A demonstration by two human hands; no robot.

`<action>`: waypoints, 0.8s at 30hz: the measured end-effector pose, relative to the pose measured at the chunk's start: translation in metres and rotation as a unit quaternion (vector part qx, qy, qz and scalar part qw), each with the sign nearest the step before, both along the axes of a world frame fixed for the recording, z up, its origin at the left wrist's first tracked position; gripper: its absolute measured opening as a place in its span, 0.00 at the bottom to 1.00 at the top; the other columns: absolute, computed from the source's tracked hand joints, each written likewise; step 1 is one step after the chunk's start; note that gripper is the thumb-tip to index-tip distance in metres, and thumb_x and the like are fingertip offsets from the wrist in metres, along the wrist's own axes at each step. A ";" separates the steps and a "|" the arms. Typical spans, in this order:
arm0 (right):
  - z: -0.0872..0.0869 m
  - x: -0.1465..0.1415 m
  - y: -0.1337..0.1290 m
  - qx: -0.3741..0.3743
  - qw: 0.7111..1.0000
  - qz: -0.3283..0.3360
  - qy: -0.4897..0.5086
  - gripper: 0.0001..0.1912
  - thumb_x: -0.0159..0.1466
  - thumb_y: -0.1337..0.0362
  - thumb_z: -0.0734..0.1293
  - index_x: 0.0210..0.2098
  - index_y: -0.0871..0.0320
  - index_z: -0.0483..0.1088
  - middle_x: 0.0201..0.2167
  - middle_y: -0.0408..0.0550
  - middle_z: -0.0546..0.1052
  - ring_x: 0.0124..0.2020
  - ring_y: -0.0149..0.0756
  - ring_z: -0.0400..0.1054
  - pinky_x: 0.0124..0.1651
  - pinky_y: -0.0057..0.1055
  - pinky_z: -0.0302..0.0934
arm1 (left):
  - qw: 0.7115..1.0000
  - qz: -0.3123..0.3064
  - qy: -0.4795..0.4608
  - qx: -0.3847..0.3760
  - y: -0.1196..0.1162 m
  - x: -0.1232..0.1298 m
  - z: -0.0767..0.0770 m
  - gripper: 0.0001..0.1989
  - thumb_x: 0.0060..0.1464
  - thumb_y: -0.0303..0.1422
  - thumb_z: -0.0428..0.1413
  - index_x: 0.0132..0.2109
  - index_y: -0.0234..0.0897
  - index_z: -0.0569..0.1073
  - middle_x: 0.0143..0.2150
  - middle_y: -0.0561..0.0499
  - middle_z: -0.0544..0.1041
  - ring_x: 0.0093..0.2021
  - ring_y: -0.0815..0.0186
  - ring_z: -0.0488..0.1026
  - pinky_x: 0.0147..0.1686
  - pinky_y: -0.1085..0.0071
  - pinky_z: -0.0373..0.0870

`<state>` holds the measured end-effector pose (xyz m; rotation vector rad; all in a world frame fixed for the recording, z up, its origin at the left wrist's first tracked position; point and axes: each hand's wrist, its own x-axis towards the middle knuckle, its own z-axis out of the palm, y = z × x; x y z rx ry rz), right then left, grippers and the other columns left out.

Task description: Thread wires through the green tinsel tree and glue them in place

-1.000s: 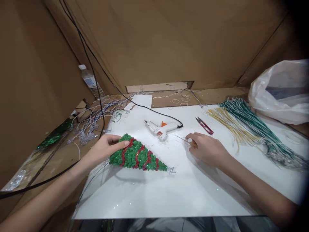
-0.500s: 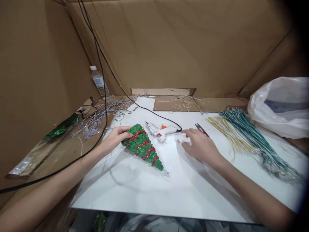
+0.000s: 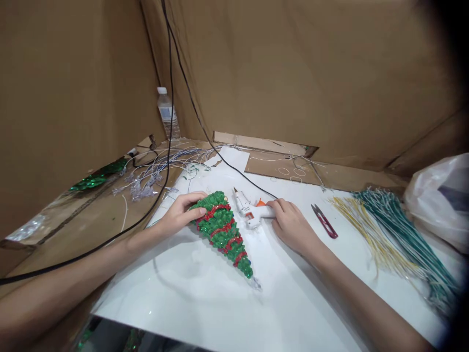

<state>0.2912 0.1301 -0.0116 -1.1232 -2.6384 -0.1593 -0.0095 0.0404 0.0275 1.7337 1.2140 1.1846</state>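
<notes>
A flat cone-shaped Christmas tree ornament [image 3: 222,231], covered in green sequins and wound with red tinsel, lies on a white board [image 3: 176,298]. My left hand [image 3: 181,213] grips its wide end, with the fingers curled over the top. A small silver star [image 3: 257,283] sits at its tip. My right hand [image 3: 290,226] closes around the rear of a white hot glue gun [image 3: 249,209], whose nozzle points away from me. The gun stands close beside the tree's upper edge.
Red thread snips [image 3: 324,222], yellow wires [image 3: 372,234] and green wires [image 3: 406,239] lie to the right, by a white plastic bag [image 3: 439,200]. Silver star lights [image 3: 141,188] tangle at left. A black cord [image 3: 194,110] crosses the area. Cardboard walls surround the board.
The tree has swung from lying sideways to pointing its tip toward me. My right hand has moved left onto the glue gun, which has turned. The view has also turned.
</notes>
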 end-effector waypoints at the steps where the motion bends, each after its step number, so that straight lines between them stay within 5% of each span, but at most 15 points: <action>1: 0.000 -0.001 -0.002 0.013 1.000 -0.005 -0.004 0.18 0.58 0.76 0.57 0.47 0.61 0.64 0.42 0.53 0.71 0.44 0.42 0.64 0.49 0.37 0.56 | 1.000 0.002 -0.002 0.002 0.000 0.000 -0.001 0.10 0.52 0.37 0.55 0.34 0.33 0.74 0.33 0.50 0.71 0.34 0.65 0.68 0.35 0.72 0.62; 7: 0.004 0.002 -0.007 0.119 0.993 -0.026 -0.005 0.08 0.58 0.71 0.61 0.39 0.60 0.64 0.34 0.50 0.73 0.36 0.41 0.66 0.42 0.35 0.55 | 1.000 0.019 -0.012 -0.019 -0.007 0.000 -0.002 0.11 0.53 0.39 0.55 0.34 0.34 0.74 0.34 0.50 0.71 0.34 0.65 0.69 0.34 0.72 0.64; 15: 0.020 0.026 -0.020 0.234 0.960 0.014 0.155 0.06 0.52 0.73 0.62 0.28 0.57 0.66 0.19 0.42 0.71 0.21 0.33 0.63 0.27 0.28 0.52 | 0.998 -0.021 -0.048 -0.029 -0.006 -0.006 -0.011 0.16 0.57 0.43 0.51 0.35 0.32 0.73 0.36 0.48 0.71 0.36 0.63 0.68 0.35 0.71 0.63; 24: 0.025 0.039 -0.037 0.175 0.955 0.042 0.238 0.12 0.55 0.77 0.57 0.25 0.55 0.65 0.18 0.44 0.71 0.19 0.33 0.64 0.26 0.30 0.53 | 0.998 -0.040 -0.055 -0.016 -0.004 -0.008 -0.013 0.17 0.59 0.39 0.48 0.37 0.30 0.75 0.40 0.43 0.73 0.42 0.58 0.69 0.44 0.65 0.62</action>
